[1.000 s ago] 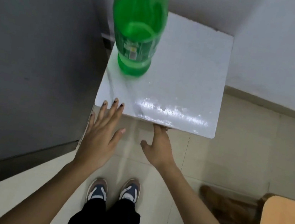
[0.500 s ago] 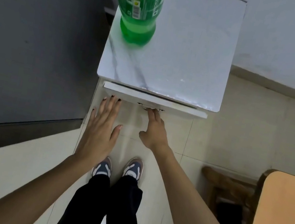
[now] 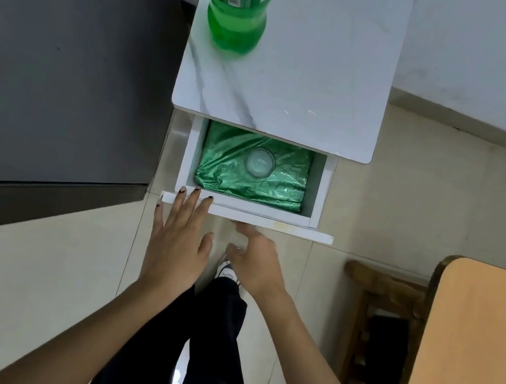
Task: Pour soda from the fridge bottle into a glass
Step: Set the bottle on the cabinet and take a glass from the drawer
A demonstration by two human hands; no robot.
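Observation:
A green soda bottle point(image 3: 239, 5) stands upright at the back left of a small white marble-topped cabinet point(image 3: 314, 78). Below the top, a white drawer point(image 3: 273, 223) is pulled out. Inside it a clear glass point(image 3: 260, 162) stands on a shiny green packet point(image 3: 225, 167). My left hand point(image 3: 180, 240) is flat with fingers spread, its fingertips on the left end of the drawer front. My right hand point(image 3: 256, 263) curls under the drawer front's lower edge, near its middle. The bottle's upper part is cut off by the frame.
A dark grey fridge point(image 3: 66, 60) stands right beside the cabinet on the left. A wooden table point(image 3: 477, 363) and a chair point(image 3: 385, 314) are at the right. A white wall point(image 3: 501, 59) lies behind. My legs and shoes are on the tiled floor below the drawer.
The drawer has slid out toward me from closed to wide open, revealing the glass and green packet. Both hands moved back with the drawer front.

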